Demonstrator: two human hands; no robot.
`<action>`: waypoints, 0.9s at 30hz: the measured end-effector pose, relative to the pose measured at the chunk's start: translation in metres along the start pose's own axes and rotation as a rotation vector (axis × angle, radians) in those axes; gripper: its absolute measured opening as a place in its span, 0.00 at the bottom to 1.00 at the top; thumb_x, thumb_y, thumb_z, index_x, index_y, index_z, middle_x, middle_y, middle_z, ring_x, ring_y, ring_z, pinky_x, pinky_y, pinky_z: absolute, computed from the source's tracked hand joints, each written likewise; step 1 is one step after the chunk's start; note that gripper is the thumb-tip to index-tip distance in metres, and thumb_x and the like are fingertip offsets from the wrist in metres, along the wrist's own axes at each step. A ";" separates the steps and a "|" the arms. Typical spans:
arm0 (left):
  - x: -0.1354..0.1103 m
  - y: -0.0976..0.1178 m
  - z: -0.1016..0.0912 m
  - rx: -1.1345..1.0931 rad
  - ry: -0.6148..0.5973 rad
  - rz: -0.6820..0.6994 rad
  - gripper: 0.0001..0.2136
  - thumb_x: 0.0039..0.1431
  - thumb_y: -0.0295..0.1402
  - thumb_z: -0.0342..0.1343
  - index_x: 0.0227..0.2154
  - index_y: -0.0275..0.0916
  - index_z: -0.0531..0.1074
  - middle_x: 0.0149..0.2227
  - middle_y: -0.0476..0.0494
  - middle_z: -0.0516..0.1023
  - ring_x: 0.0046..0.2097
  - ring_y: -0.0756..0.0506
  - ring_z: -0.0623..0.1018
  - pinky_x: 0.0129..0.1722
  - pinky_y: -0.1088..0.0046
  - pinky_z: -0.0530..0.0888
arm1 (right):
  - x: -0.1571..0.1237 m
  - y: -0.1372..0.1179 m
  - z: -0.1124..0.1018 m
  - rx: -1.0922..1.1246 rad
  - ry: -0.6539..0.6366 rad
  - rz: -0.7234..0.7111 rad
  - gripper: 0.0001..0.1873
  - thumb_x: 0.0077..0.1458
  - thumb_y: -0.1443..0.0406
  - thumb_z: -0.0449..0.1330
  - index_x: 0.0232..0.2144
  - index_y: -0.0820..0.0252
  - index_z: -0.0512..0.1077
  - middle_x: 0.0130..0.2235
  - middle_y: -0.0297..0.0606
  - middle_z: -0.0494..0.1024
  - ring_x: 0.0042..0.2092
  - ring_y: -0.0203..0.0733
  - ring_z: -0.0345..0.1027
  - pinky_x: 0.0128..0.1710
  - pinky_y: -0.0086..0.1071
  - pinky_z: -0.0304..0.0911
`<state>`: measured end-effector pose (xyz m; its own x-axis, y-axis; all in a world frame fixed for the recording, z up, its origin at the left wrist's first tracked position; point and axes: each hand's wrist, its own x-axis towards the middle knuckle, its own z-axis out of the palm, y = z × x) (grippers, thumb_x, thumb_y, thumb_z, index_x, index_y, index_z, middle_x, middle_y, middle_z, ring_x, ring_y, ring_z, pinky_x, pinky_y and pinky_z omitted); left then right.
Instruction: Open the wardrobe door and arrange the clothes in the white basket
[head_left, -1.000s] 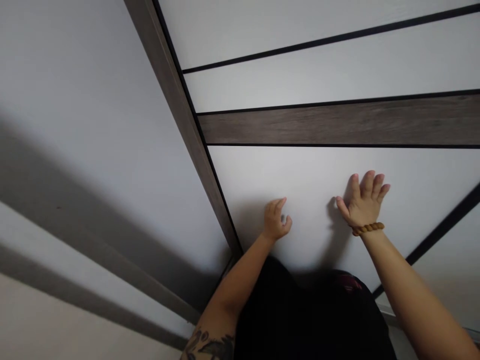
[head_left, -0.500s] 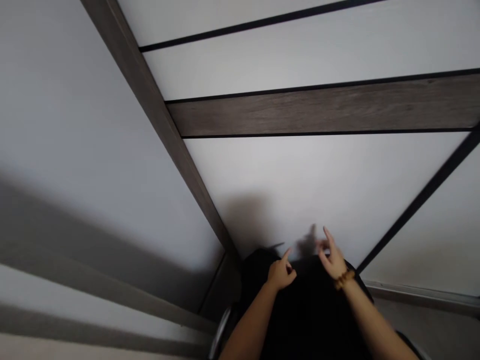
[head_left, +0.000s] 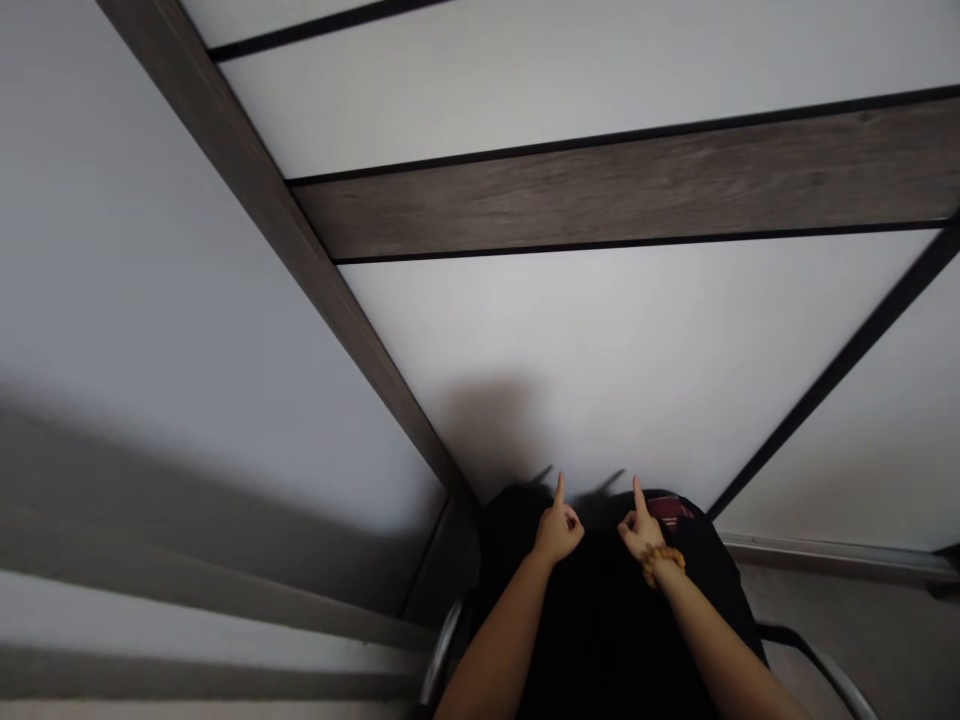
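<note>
1. The view looks down a wall of sliding wardrobe doors: a white panel (head_left: 600, 370) edged with thin black trim, a dark wood-grain rail (head_left: 600, 185) across it, and a wood-grain stile (head_left: 262, 240) running along its left side, with a broad shadow on the door to the left of that stile.
2. At the bottom of the view, black clothing (head_left: 600, 630) fills the space between the forearms, with a small red patch (head_left: 667, 510) on it. A curved metal tube (head_left: 446, 650) shows on each side, possibly the arms of a chair, though the view doesn't settle that.
3. The left hand (head_left: 557, 532) is half closed, its index finger (head_left: 559, 490) pointing up and the other fingers curled in. It holds nothing.
4. The right hand (head_left: 645, 535), wearing a beaded bracelet (head_left: 663, 563), is posed the same way, also empty, just beside the left.
5. The white panel lies ahead of both hands. Their shadows fall on it apart from the fingertips, so they seem off its surface, though the view can't confirm it.
6. In my judgement, no step of handling is under way; any contact with the panel would call for a reach forward.
</note>
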<state>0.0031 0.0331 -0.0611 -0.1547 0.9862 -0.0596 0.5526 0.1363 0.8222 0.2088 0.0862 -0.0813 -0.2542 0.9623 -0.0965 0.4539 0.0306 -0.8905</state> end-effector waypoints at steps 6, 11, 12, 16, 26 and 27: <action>0.000 0.002 0.004 0.212 -0.025 0.020 0.44 0.52 0.26 0.57 0.74 0.43 0.55 0.35 0.51 0.83 0.37 0.44 0.82 0.45 0.66 0.79 | 0.000 0.002 0.000 -0.141 -0.112 -0.024 0.46 0.54 0.68 0.54 0.75 0.53 0.55 0.30 0.29 0.78 0.32 0.39 0.74 0.40 0.31 0.68; 0.006 0.013 -0.012 0.328 0.120 0.114 0.32 0.51 0.27 0.60 0.62 0.41 0.73 0.65 0.35 0.74 0.68 0.34 0.70 0.70 0.52 0.66 | 0.001 -0.004 0.001 -0.288 -0.247 -0.011 0.21 0.56 0.66 0.60 0.51 0.47 0.81 0.35 0.33 0.82 0.37 0.40 0.76 0.38 0.30 0.64; 0.011 0.017 -0.021 0.339 0.240 0.103 0.34 0.52 0.28 0.59 0.65 0.40 0.70 0.69 0.34 0.68 0.72 0.33 0.65 0.73 0.50 0.61 | 0.000 -0.004 0.002 -0.302 -0.258 -0.011 0.19 0.56 0.66 0.60 0.48 0.46 0.82 0.35 0.33 0.83 0.37 0.40 0.76 0.37 0.30 0.63; 0.038 0.037 -0.064 0.323 0.736 -0.016 0.44 0.54 0.30 0.60 0.74 0.35 0.52 0.76 0.27 0.53 0.77 0.30 0.52 0.75 0.45 0.55 | -0.001 -0.001 0.005 -0.347 -0.278 -0.019 0.14 0.56 0.64 0.62 0.44 0.46 0.82 0.33 0.32 0.82 0.35 0.39 0.75 0.36 0.29 0.61; 0.067 0.053 -0.083 0.318 0.663 -0.033 0.55 0.50 0.31 0.63 0.77 0.35 0.38 0.79 0.24 0.33 0.78 0.29 0.35 0.76 0.45 0.48 | 0.004 -0.002 0.003 -0.319 -0.049 -0.184 0.28 0.58 0.64 0.56 0.60 0.55 0.73 0.53 0.45 0.79 0.57 0.50 0.73 0.58 0.45 0.68; 0.067 0.052 -0.082 0.321 0.658 -0.030 0.55 0.50 0.31 0.64 0.77 0.35 0.38 0.79 0.24 0.33 0.78 0.29 0.35 0.76 0.46 0.48 | 0.008 -0.007 -0.003 -0.317 0.074 -0.239 0.30 0.59 0.63 0.55 0.64 0.57 0.70 0.60 0.50 0.75 0.63 0.54 0.68 0.63 0.50 0.65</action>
<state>-0.0455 0.0981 0.0242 -0.5778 0.7345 0.3558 0.7374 0.2830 0.6133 0.2058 0.0946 -0.0742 -0.3279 0.9344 0.1394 0.6332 0.3269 -0.7016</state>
